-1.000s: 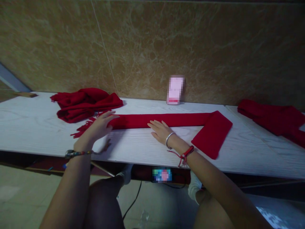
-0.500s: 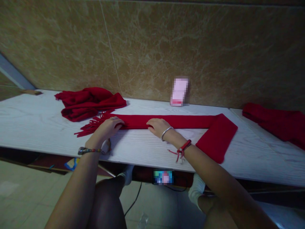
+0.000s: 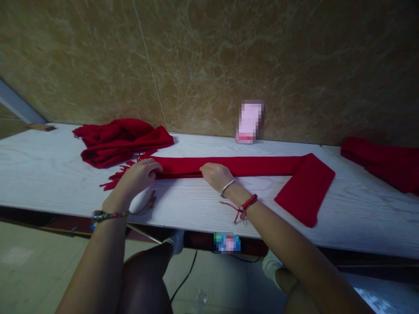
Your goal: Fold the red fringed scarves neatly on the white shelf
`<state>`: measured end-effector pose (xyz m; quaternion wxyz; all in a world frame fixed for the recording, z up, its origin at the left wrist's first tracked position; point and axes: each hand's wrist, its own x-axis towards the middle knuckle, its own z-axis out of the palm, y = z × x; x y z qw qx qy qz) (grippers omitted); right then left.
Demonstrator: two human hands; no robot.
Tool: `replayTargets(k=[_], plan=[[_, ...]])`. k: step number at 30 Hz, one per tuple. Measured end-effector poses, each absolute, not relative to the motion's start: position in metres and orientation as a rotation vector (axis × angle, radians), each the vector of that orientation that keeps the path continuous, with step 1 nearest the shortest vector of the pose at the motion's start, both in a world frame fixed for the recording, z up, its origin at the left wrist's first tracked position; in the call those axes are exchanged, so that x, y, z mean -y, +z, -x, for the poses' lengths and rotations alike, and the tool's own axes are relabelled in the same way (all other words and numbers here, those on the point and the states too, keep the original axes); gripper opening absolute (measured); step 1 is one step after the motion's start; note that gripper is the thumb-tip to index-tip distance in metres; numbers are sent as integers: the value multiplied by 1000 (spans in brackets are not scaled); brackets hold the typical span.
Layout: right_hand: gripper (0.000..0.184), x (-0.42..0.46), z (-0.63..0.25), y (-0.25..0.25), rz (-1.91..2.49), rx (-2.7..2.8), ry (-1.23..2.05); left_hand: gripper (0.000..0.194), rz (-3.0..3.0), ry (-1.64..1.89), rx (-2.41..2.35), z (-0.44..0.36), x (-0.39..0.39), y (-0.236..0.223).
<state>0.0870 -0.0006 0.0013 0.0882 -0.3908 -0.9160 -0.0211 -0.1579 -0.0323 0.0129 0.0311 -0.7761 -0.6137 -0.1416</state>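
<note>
Red scarf (image 3: 262, 165): flat, matte strip (fringed end) | left hand (image 3: 139, 175), right hand (image 3: 216, 176): pinching its near edge

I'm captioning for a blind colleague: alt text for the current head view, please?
A person's left hand and right hand curl at the near edge of a long folded red scarf on a white wood-grain surface, fringe at the left, right end angled toward the viewer. A rumpled red cloth lies behind the fringe.

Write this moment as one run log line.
left hand: touching folded red cloth scarf near fringe | right hand: touching scarf's near edge | white wood-grain surface: underneath
</note>
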Motion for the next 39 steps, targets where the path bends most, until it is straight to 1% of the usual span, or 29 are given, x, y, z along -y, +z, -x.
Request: replayTargets(k=[3,6,12,14,16,20,22,24,27,31,36,39], plan=[[26,2,-88,-3,1067,2750,-69,36,2431,-325,1944,159,27,5],[27,3,-90,-7,1007,2729,-81,40,2372,-347,1951,163,25,0],[39,5,-90,-14,934,2739,-48,57,2504,-311,1874,152,27,0],[42,6,-89,-13,972,2762,10,57,2501,-299,1932,137,27,-1],[44,8,-89,-11,1035,2727,47,54,2392,-275,2094,122,26,-4],[51,10,-93,-7,1352,2482,40,51,2127,-198,2387,109,22,-12],[51,10,-97,-7,1492,2458,90,52,2039,-225,2445,110,21,-14],[49,9,-99,-7,1542,2501,154,51,1963,-259,2486,112,21,-13],[48,5,-102,-4,1551,2473,170,50,1912,-278,2487,105,21,-10],[49,-3,-113,2,1644,2324,100,53,2059,-305,2329,83,17,-5],[49,-9,-128,-3,1774,2412,232,52,2279,-162,2298,67,9,-8],[48,-10,-132,-5,1782,2413,247,55,2227,-198,2334,73,7,-11]])
